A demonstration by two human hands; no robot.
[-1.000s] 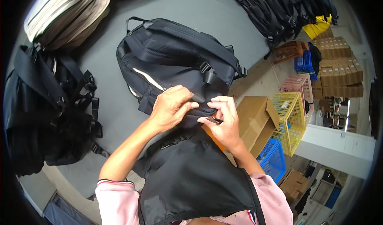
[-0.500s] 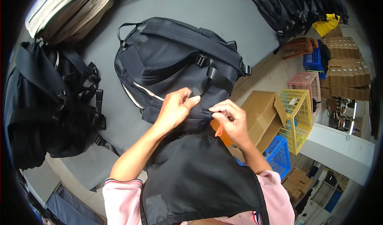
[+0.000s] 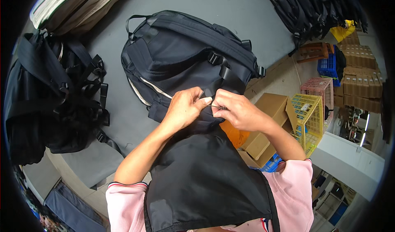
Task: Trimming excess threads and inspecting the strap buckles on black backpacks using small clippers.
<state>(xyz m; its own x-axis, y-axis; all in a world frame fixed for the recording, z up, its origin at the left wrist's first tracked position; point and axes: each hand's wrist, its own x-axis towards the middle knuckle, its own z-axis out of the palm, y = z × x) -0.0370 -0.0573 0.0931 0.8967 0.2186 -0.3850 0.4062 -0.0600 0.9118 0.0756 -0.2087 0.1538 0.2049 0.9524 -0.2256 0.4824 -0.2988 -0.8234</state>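
A black backpack (image 3: 177, 59) lies on the grey table, its shoulder straps facing up. My left hand (image 3: 185, 107) pinches the backpack at its near edge, thumb on top, beside a wide webbing strap (image 3: 230, 80). My right hand (image 3: 236, 110) is closed close to the left fingertips. From its fingers shows a small, thin dark tool (image 3: 220, 107), its tip at the left thumb; its kind is mostly hidden. A black apron (image 3: 201, 178) covers my front below the bag.
Piled black backpacks (image 3: 49, 96) stand left, below a beige bag (image 3: 78, 5). More black bags (image 3: 308, 10) lie far right. Beyond the grey table's (image 3: 164, 1) right edge are an open cardboard box (image 3: 267, 117), a yellow crate (image 3: 308, 117), an orange item (image 3: 234, 133) and stacked cartons (image 3: 358, 67).
My right hand has moved up and left, meeting the left fingertips. The orange loop that hung below it no longer shows. The left hand still pinches the backpack; the view has shifted slightly.
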